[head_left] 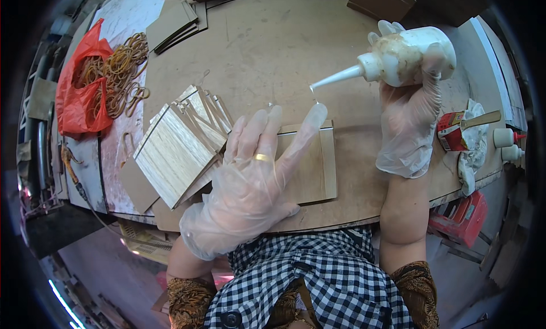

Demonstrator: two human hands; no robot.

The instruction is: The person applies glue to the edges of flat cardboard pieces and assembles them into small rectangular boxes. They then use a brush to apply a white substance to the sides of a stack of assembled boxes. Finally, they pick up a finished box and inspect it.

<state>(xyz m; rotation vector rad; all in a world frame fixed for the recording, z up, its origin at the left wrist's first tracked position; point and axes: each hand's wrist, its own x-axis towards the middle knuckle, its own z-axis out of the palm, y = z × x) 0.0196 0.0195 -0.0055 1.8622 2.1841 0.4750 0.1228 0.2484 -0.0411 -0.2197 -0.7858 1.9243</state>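
My left hand [250, 175], in a clear plastic glove with a gold ring showing, lies flat with fingers spread on a small shallow wooden tray-like piece [315, 164] on the brown workbench [273, 50]. My right hand [412, 112], also gloved, grips a white squeeze glue bottle [406, 58] held sideways above the bench, its long nozzle pointing left toward my left fingertips. A thin thread of glue hangs from the nozzle tip. To the left of my left hand lies a fanned stack of pale wooden panels [176, 147].
A red plastic bag [79, 95] with several tan rubber bands [122, 73] sits at the far left. Cardboard pieces [173, 24] lie at the back. At the right edge are a red tin with a brush [458, 130], white rag and small glue bottles [506, 138].
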